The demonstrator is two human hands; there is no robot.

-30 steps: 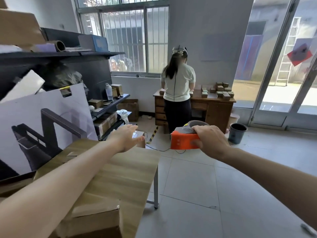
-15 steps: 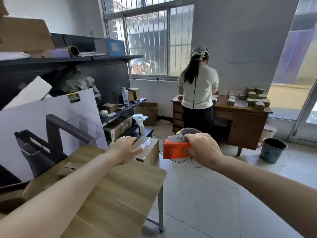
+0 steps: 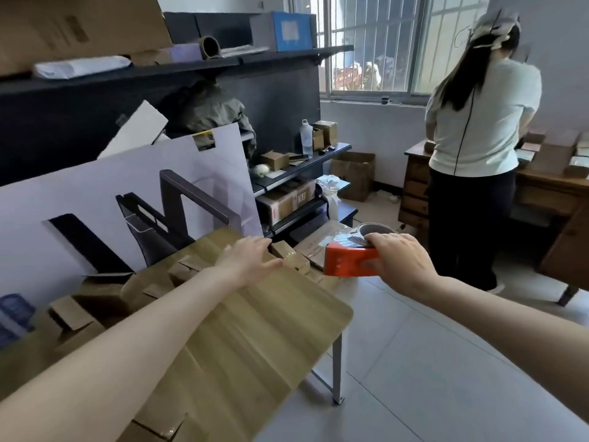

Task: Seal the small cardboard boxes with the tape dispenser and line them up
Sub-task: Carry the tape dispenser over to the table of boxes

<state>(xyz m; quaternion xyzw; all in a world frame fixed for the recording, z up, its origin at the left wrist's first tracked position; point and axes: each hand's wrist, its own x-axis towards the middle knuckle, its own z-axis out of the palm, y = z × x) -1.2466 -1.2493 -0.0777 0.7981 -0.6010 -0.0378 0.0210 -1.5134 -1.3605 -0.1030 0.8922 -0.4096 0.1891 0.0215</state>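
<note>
My right hand (image 3: 400, 261) grips an orange tape dispenser (image 3: 350, 263) with a tape roll on top, held in the air past the far right corner of the wooden table (image 3: 255, 339). Stretched over the table's far edge, my left hand (image 3: 250, 260) has straight fingers lying against a small cardboard box (image 3: 290, 255) at the far corner. Several small open cardboard boxes (image 3: 181, 271) lie along the table's left side, and one (image 3: 71, 315) sits nearer me.
A white printed board (image 3: 127, 199) leans behind the table. Black shelving (image 3: 287, 173) with cartons stands beyond it. A person (image 3: 478, 138) stands at a wooden desk (image 3: 541, 199) stacked with small boxes, far right. Tiled floor (image 3: 446, 362) lies to the table's right.
The view has swung left and down and come closer to the table. Both hands stay extended; my left hand now lies against the small box, and the dispenser sits nearer the table corner.
</note>
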